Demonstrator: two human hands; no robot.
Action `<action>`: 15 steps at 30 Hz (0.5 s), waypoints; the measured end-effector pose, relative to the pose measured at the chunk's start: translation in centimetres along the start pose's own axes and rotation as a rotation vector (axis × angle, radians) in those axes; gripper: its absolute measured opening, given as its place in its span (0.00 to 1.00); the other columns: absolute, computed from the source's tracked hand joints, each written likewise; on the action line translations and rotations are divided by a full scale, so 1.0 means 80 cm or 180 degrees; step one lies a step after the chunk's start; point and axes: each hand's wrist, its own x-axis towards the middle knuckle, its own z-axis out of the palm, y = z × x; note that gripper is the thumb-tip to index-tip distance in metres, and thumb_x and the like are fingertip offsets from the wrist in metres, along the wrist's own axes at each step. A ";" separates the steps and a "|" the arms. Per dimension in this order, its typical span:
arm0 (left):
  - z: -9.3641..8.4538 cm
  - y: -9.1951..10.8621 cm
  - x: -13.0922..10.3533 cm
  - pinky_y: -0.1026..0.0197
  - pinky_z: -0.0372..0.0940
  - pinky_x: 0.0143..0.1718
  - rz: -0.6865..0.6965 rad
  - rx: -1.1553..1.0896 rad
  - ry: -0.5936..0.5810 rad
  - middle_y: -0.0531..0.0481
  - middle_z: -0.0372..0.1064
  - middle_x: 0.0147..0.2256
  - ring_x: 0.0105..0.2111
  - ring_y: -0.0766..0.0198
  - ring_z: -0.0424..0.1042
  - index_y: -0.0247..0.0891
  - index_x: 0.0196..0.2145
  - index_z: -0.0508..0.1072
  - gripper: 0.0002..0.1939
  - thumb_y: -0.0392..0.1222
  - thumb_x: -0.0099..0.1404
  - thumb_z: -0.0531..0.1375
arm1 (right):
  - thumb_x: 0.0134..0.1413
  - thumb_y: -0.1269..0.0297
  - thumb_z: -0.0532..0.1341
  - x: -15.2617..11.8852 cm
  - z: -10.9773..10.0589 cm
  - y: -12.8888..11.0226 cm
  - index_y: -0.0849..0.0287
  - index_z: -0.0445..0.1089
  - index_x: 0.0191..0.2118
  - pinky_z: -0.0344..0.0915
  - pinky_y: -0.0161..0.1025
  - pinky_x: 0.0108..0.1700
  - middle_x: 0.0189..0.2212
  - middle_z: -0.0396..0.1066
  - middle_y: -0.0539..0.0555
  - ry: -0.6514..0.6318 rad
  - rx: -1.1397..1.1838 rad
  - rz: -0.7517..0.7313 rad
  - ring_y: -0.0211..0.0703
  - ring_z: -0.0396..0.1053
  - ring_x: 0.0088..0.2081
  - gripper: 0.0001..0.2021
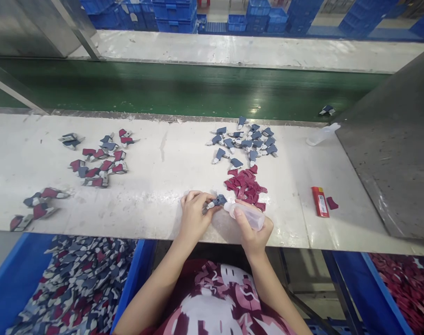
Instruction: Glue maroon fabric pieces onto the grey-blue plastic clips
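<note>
Between the thumb and fingers of my left hand [194, 214] is a small blue-grey plastic part [219, 200] with a pale end. My right hand [255, 232] grips a translucent squeeze bottle [248, 216], tilted so its nozzle meets or nearly meets the blue part; exact contact is too small to tell. Just beyond the bottle lies a heap of loose dark-red plastic pieces [246, 184]. Farther back, several blue-grey parts [247, 143] with pale ends are spread out. To the left, a group of parts with red and blue faces [100, 163] rests on the white table [156, 186].
A red and yellow packet [320, 202] sits beside a single red piece [332, 203]. Another clear bottle [322, 135] lies near a metal panel [393, 149]. The green conveyor belt [163, 88] runs behind. Blue bins of parts [137, 270] and red pieces [403, 298] stand below the front edge.
</note>
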 end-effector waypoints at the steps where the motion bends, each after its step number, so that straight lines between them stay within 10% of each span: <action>1: 0.000 0.000 0.000 0.50 0.55 0.49 -0.0009 -0.0002 -0.0011 0.52 0.77 0.35 0.45 0.55 0.71 0.44 0.38 0.77 0.08 0.40 0.60 0.69 | 0.54 0.58 0.67 0.001 0.001 0.000 0.59 0.79 0.41 0.76 0.45 0.40 0.38 0.81 0.59 -0.0013 -0.0010 -0.0009 0.51 0.79 0.37 0.12; 15: -0.003 0.003 0.001 0.50 0.55 0.50 -0.0066 0.0018 -0.0095 0.52 0.77 0.35 0.45 0.54 0.71 0.43 0.38 0.77 0.07 0.39 0.61 0.68 | 0.53 0.59 0.67 0.006 0.002 -0.003 0.59 0.80 0.41 0.77 0.45 0.41 0.37 0.81 0.58 -0.0183 -0.0014 -0.0073 0.51 0.80 0.35 0.11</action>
